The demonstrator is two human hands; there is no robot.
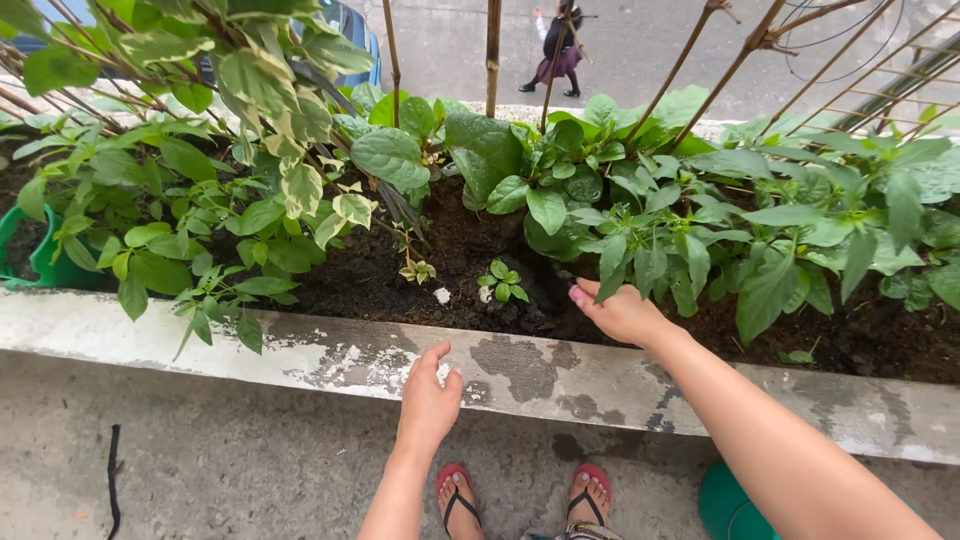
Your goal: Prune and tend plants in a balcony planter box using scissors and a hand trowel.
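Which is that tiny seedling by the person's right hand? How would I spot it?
Find the long concrete planter of dark soil. On the bare patch just left of the right hand sits the seedling, a low rosette alone, far smaller than the leafy plants around it.

two hands (pixel 430 400) (pixel 620 312), two red sandals (pixel 457 495) (pixel 590 490), one concrete planter (pixel 560 375), two white pebbles (pixel 442 295) (pixel 485 294), one seedling (pixel 503 281).
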